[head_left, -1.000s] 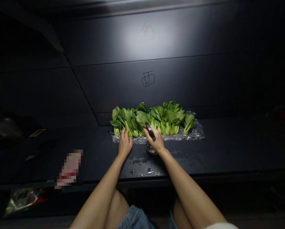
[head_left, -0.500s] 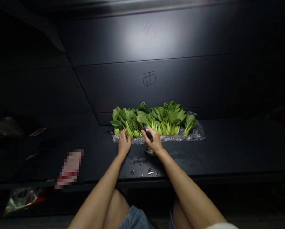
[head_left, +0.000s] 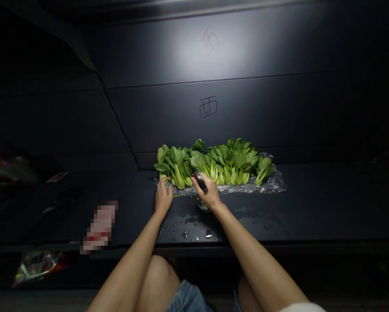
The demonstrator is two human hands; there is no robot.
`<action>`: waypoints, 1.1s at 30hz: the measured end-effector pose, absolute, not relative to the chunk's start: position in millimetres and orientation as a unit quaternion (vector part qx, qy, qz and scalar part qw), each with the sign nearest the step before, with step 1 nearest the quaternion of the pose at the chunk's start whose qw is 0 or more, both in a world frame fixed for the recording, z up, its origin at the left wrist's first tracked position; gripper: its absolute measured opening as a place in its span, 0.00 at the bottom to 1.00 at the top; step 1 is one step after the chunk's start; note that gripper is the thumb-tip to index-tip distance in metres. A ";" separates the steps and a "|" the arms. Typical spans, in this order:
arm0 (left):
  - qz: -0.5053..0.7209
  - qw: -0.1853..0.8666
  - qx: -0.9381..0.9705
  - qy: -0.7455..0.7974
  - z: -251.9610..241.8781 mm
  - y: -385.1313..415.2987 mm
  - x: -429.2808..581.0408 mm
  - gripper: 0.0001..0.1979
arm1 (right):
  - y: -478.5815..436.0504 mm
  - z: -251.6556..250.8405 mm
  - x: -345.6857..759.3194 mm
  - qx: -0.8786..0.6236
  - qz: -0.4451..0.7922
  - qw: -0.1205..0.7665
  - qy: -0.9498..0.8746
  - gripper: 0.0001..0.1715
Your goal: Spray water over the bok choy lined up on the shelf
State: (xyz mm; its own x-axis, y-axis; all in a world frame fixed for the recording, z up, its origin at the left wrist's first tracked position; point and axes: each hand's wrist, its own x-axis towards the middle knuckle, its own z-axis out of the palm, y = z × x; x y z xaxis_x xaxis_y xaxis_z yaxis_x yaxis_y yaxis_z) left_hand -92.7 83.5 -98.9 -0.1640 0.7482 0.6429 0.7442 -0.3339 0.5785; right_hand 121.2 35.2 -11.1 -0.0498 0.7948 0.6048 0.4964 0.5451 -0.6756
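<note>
A row of green bok choy (head_left: 235, 162) lies on clear plastic wrap (head_left: 269, 185), leaves toward the back panel and pale stems toward me. My right hand (head_left: 208, 190) is wrapped round a spray bottle (head_left: 201, 181) with a black trigger head; its clear lower part shows below the hand. The bottle stands before the middle of the row. At the row's left end, my left hand (head_left: 164, 198) has its thumb and fingers apart, fingertips at the base of the leftmost bok choy. Whether they touch it, I cannot tell.
Water drops (head_left: 208, 234) wet the dark shelf (head_left: 311, 212) near its front edge. A blurred-out pinkish item (head_left: 100, 227) and a small card (head_left: 57, 177) lie to the left. Below the shelf sits a shiny packet (head_left: 38, 265). A dark panel (head_left: 168, 112) rises behind.
My left hand has moved left along the stems to the row's end, uncovering a small green piece on the wrap. The right hand keeps the spray bottle in much the same place.
</note>
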 end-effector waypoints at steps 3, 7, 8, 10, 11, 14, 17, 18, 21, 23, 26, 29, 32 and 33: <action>0.505 -0.002 0.644 0.574 -101.0 84.3 -91.5 0.20 | 34.2 -11.2 119.7 -0.452 0.140 0.520 -0.711 0.17; 0.516 -0.001 0.633 0.578 -101.7 85.5 -91.8 0.20 | 33.7 -13.2 117.2 -0.458 0.120 0.520 -0.711 0.18; 0.518 0.002 0.629 0.579 -101.4 85.6 -92.4 0.20 | 33.6 -13.6 116.2 -0.460 0.118 0.519 -0.711 0.19; 0.524 0.010 0.625 0.579 -100.1 85.4 -94.5 0.21 | 33.5 -13.8 114.1 -0.462 0.118 0.514 -0.713 0.19; 0.525 0.014 0.625 0.578 -99.2 85.0 -96.0 0.21 | 33.6 -13.5 113.1 -0.461 0.120 0.512 -0.715 0.19; 0.520 0.014 0.637 0.569 -96.2 83.1 -103.4 0.20 | 34.3 -12.3 109.8 -0.450 0.131 0.509 -0.722 0.19; 0.506 0.003 0.646 0.571 -95.5 80.2 -114.4 0.19 | 35.4 -11.7 106.0 -0.438 0.139 0.511 -0.727 0.18; 0.502 0.000 0.646 0.575 -96.2 79.3 -118.1 0.19 | 35.6 -11.9 104.5 -0.435 0.140 0.513 -0.727 0.18; 0.498 -0.005 0.636 0.589 -100.5 77.9 -126.8 0.18 | 35.4 -13.1 99.1 -0.431 0.140 0.522 -0.723 0.18; 0.503 -0.007 0.624 0.599 -103.6 78.6 -129.6 0.17 | 34.7 -13.8 95.7 -0.433 0.140 0.523 -0.721 0.18; 0.509 -0.005 0.613 0.605 -106.1 80.7 -130.5 0.17 | 33.7 -14.5 91.9 -0.436 0.143 0.523 -0.718 0.19; 0.510 0.003 0.608 0.608 -106.1 82.0 -130.3 0.17 | 33.6 -14.9 89.7 -0.433 0.159 0.529 -0.713 0.18; 0.509 0.009 0.606 0.612 -105.4 82.1 -130.1 0.17 | 34.0 -15.4 87.6 -0.416 0.186 0.535 -0.712 0.18; 0.509 0.011 0.605 0.612 -105.2 81.9 -130.0 0.17 | 34.2 -15.5 86.6 -0.410 0.193 0.537 -0.712 0.19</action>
State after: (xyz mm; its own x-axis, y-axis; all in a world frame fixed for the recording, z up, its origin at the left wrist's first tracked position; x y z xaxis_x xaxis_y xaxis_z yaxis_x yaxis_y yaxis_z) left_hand -130.0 81.9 -105.2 -0.2675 0.7518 0.6027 0.7300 -0.2502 0.6360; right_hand 86.6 34.2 -15.5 -0.0876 0.7911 0.6054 0.3764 0.5889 -0.7152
